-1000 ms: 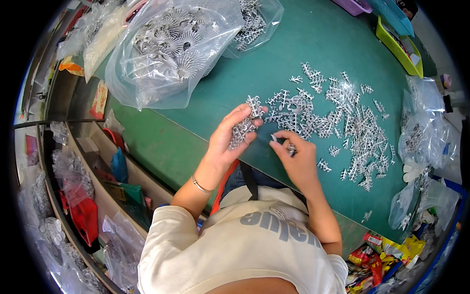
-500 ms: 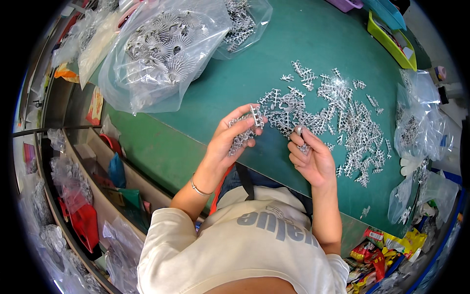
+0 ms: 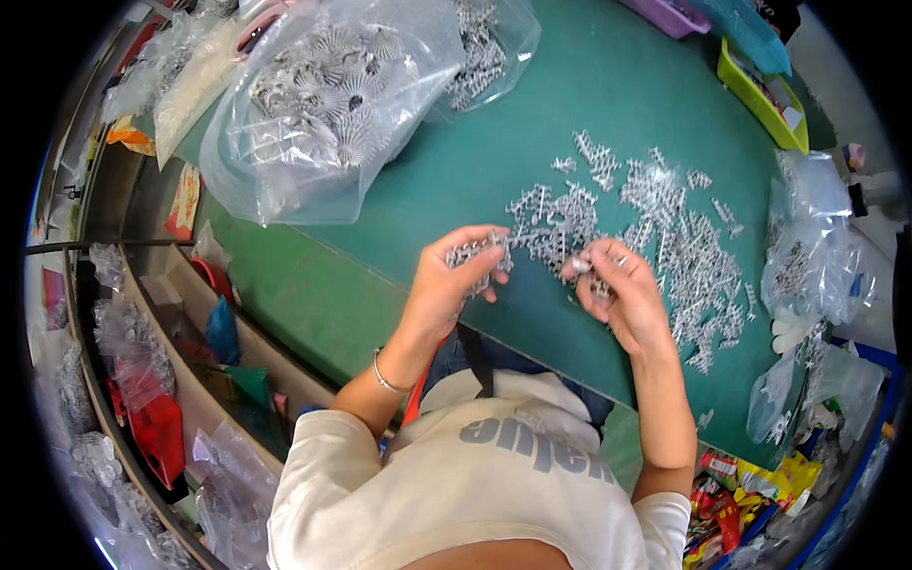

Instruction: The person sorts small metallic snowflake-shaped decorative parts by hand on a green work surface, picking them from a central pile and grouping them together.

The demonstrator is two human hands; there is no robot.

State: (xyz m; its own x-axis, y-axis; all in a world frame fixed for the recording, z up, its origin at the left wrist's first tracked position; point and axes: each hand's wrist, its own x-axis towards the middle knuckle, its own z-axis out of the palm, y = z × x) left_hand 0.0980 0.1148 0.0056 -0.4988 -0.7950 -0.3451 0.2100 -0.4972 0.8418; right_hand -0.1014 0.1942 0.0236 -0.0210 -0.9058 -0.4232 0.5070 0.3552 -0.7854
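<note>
My left hand (image 3: 456,271) is curled around a clump of small silver branched pieces (image 3: 471,255), their ends poking out between thumb and fingers. To its right, my right hand (image 3: 622,290) has its fingers bent together over small silver pieces (image 3: 598,285). A shiny silver bit shows at its fingertips, too small to name. Both hands are above the near edge of the green table (image 3: 532,328). Just beyond them lies a loose pile of the same silver branched pieces (image 3: 560,214), and a larger spread of these pieces (image 3: 698,275) extends to the right.
A big clear bag of silver fan-shaped pieces (image 3: 328,95) sits at the far left, beside another clear bag (image 3: 480,57). A lime-green tray (image 3: 760,95) and a purple tray (image 3: 670,14) stand far right. Plastic bags (image 3: 807,237) line the right edge; drawers (image 3: 218,351) are on the left.
My right hand has moved slightly right, its fingers drawn closer together. A branched piece that stood upright at my left fingertips now lies lower against the clump. The view has shifted slightly.
</note>
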